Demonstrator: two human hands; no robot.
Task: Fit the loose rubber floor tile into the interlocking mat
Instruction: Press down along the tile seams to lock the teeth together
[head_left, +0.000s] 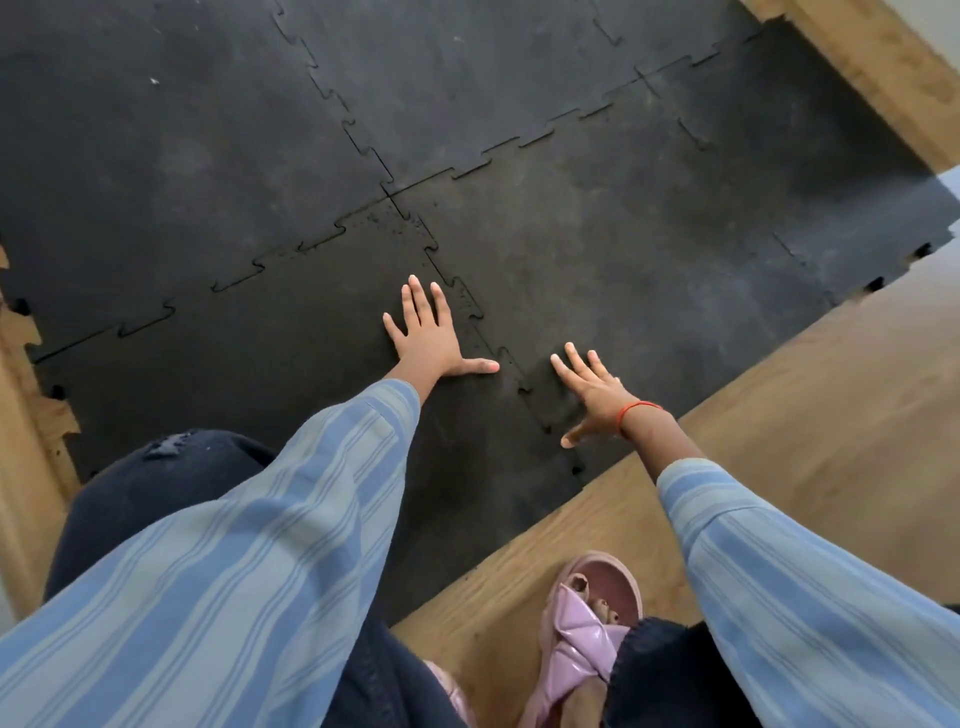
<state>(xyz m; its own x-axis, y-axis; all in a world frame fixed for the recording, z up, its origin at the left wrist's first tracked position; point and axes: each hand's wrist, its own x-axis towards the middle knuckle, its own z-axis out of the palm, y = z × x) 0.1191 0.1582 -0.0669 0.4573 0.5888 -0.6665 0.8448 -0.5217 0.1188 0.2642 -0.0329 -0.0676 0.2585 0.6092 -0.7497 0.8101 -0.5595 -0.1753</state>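
A black rubber mat of interlocking tiles (208, 156) covers most of the floor. My left hand (428, 335) lies flat, fingers spread, on the near-left tile (291, 353), its thumb touching the toothed seam (501, 358). On the other side of that seam, my right hand (597, 397) presses flat with fingers apart on the near-middle tile (623, 249). Both tiles lie level with their neighbours and their teeth sit meshed along the seam. Neither hand holds anything. My left sleeve hides the near part of the left tile.
Bare wooden floor (779, 415) runs along the mat's right edge. A wooden strip (872, 67) borders the far right, another (31, 415) the left. My knee in dark trousers (156, 478) rests on the mat, and my foot in a pink sandal (592, 623) is on the wood.
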